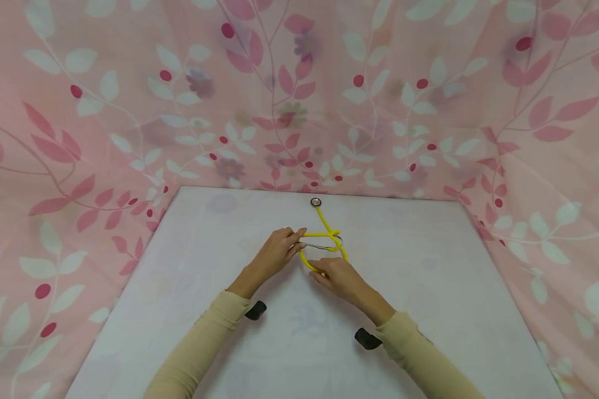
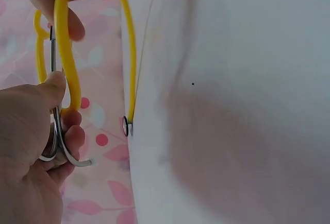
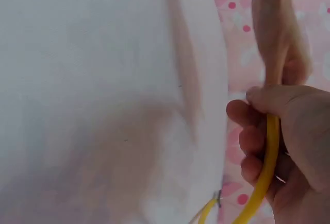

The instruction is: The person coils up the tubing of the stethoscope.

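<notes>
A stethoscope with yellow tubing [image 1: 322,217] is held over the white table, its tube looped between both hands. Its round chest piece [image 1: 316,202] lies toward the table's far edge. With thumb and fingers, my left hand [image 1: 275,250] pinches the metal ear tubes [image 2: 56,116] together with a bend of the yellow tube; the curved ends stick out below the fingers in the left wrist view. My right hand [image 1: 340,276] grips the yellow tube [image 3: 268,167] lower down, thumb over curled fingers. Part of the tube is hidden behind the fingers.
The white-covered table [image 1: 299,343] spreads beneath both hands. Behind it and along its sides hangs a pink cloth [image 1: 274,83] with a leaf pattern. Black wrist-worn devices [image 1: 256,311] jut out below the sleeves [image 1: 219,316].
</notes>
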The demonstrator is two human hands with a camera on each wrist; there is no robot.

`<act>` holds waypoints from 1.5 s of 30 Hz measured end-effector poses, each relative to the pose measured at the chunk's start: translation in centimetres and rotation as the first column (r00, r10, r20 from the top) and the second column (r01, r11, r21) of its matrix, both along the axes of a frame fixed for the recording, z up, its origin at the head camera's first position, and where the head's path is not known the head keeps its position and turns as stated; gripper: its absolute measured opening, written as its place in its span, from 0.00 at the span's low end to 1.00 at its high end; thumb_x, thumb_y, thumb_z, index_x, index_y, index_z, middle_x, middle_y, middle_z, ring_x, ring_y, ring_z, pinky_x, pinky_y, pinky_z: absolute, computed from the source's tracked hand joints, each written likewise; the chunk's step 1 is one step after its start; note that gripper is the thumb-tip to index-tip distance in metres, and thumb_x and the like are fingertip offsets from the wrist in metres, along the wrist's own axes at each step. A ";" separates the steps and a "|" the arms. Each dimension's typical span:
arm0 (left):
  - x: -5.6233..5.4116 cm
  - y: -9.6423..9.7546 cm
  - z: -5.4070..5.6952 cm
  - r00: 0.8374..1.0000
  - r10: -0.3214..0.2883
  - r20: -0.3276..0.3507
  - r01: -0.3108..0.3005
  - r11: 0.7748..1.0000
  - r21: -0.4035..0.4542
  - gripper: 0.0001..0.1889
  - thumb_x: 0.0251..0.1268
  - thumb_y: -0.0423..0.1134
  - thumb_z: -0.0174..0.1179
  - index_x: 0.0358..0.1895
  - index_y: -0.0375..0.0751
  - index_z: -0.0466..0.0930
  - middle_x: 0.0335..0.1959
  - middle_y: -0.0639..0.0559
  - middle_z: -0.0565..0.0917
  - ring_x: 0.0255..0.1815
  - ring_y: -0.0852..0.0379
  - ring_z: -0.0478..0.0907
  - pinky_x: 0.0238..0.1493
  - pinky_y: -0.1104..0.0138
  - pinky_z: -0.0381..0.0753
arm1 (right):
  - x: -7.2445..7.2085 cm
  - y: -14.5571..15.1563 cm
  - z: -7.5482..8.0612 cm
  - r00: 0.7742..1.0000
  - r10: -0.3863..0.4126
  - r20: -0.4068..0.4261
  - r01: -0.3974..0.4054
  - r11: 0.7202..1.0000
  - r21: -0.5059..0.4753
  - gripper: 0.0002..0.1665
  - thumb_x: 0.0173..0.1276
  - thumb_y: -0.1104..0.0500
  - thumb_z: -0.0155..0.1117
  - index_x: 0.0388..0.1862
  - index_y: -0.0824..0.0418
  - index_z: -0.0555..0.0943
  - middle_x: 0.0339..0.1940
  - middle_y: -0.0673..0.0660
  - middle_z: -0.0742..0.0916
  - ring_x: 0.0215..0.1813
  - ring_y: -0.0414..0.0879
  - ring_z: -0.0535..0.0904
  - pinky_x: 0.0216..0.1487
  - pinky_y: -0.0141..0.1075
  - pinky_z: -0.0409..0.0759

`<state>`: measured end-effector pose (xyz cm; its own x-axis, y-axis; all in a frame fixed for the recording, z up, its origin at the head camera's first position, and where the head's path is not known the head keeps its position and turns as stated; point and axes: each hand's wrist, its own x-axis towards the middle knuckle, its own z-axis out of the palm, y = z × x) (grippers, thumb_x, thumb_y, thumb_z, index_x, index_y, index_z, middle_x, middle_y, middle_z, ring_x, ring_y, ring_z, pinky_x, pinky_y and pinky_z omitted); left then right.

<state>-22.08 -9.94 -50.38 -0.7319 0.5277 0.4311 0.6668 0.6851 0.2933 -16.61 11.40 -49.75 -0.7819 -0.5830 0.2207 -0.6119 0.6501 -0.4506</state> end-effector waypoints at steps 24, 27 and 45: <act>0.6 1.3 -0.4 0.988 -0.085 0.130 0.099 0.990 -0.101 0.22 0.61 0.40 0.67 0.59 0.43 0.82 0.33 0.51 0.81 0.32 0.59 0.73 0.37 0.69 0.75 | -0.7 0.9 4.4 0.898 0.142 -0.416 -0.032 0.965 0.260 0.07 0.59 0.59 0.74 0.36 0.54 0.86 0.27 0.49 0.86 0.30 0.44 0.74 0.33 0.31 0.74; 1.3 1.9 -0.1 0.993 -0.113 0.021 0.115 0.979 -0.168 0.18 0.61 0.41 0.67 0.55 0.45 0.84 0.33 0.52 0.81 0.34 0.59 0.74 0.42 0.69 0.77 | -1.5 1.3 4.8 0.912 0.111 -0.396 -0.033 0.980 0.197 0.10 0.59 0.60 0.75 0.40 0.55 0.88 0.28 0.49 0.86 0.31 0.43 0.77 0.35 0.32 0.77; 2.6 1.5 2.1 0.945 -0.274 -0.178 0.246 0.955 -0.167 0.26 0.61 0.36 0.68 0.64 0.43 0.77 0.40 0.52 0.81 0.42 0.56 0.73 0.45 0.70 0.75 | -5.0 4.1 4.4 0.984 0.065 -0.167 -0.050 0.994 0.095 0.11 0.64 0.55 0.69 0.43 0.57 0.88 0.32 0.51 0.89 0.33 0.44 0.79 0.36 0.37 0.80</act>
